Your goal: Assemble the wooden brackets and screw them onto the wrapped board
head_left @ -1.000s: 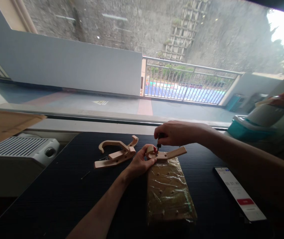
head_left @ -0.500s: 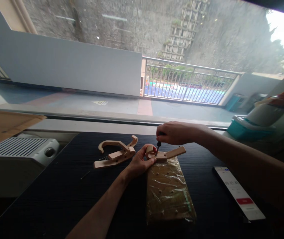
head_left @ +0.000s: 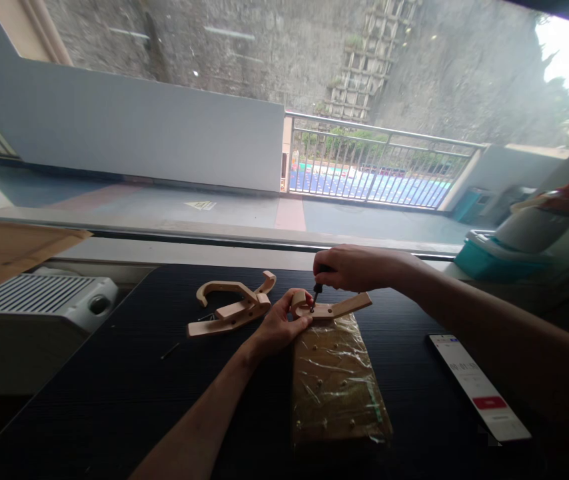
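Note:
My left hand (head_left: 284,320) is closed around the curled end of a pale wooden hook (head_left: 339,309), which rests on the far end of a board wrapped in clear film (head_left: 337,380). In my right hand (head_left: 344,265) is a screwdriver (head_left: 318,289) with a dark handle, held upright. Its tip meets the hook close to my left fingers; the screw head there is too small to make out. Left of my hands lie several more wooden hooks (head_left: 234,313), piled over one another. A loose screw (head_left: 170,351) lies nearer me on the table.
The dark table (head_left: 114,400) carries a phone (head_left: 479,387) with a running timer at the right. A white slatted appliance (head_left: 39,303) stands off the left edge, under a brown paper sheet (head_left: 19,250). Behind the table is a window; a teal container (head_left: 499,257) is at right.
Both hands, the screwdriver and the wooden hook hold nearly the same place. The whole view has shifted very slightly, and the phone's timer has advanced.

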A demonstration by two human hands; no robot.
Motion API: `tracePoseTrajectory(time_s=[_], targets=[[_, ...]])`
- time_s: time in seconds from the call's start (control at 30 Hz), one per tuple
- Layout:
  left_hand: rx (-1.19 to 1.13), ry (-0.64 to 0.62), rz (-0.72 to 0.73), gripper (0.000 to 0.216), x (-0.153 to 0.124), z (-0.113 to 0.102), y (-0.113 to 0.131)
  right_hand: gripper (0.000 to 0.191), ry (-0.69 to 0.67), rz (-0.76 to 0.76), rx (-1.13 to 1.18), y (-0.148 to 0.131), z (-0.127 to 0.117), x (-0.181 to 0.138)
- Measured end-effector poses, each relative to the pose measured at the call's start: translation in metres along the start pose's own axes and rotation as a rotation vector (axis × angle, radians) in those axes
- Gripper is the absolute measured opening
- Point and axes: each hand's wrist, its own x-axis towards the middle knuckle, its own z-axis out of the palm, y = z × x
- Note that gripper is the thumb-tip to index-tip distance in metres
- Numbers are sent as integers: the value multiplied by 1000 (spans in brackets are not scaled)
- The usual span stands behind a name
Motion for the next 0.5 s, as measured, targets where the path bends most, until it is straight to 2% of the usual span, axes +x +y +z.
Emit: tracePoseTrajectory(time_s=[0.13, 0.3, 0.5], targets=[[-10, 0, 1, 27, -1, 1, 3, 29, -17, 5, -14, 0, -3, 1], [-19, 6, -7, 29, -1, 1, 5, 26, 2, -77, -24, 1, -10, -2], [-34, 8, -14, 29, -1, 1, 4, 25, 0, -30, -12, -1, -6, -1]])
